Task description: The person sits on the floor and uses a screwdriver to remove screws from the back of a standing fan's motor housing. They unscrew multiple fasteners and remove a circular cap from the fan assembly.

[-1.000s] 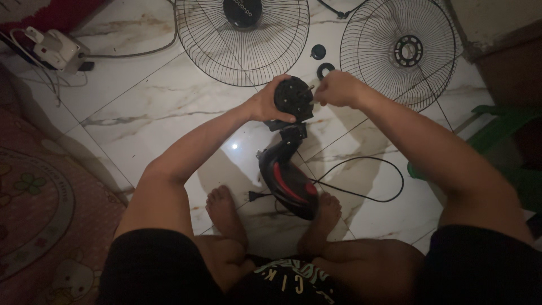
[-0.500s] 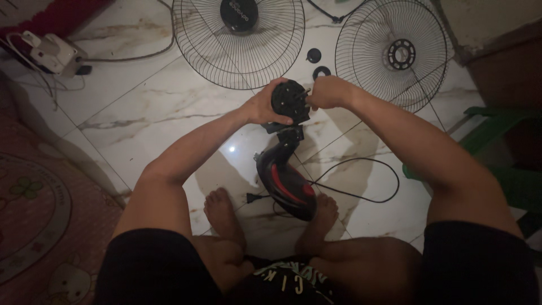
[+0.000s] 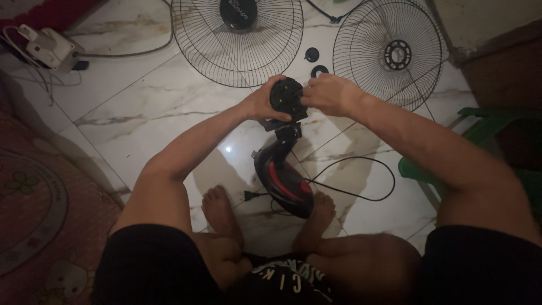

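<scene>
Marble floor (image 3: 141, 107); motor housing (image 3: 287, 97) between hands.

I see my left hand (image 3: 261, 103) and right hand (image 3: 329, 93) gripping the round black fan motor (image 3: 288, 97) from either side, above its black-and-red base (image 3: 282, 179) standing between my feet. Two wire fan guards (image 3: 237, 42) (image 3: 389, 53) lie on the marble floor (image 3: 130, 101) beyond; a black cord (image 3: 361, 175) loops to the right.

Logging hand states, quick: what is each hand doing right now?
Left hand: closed around the fan motor housing.
Right hand: fingers closed on the same housing's right edge.
</scene>
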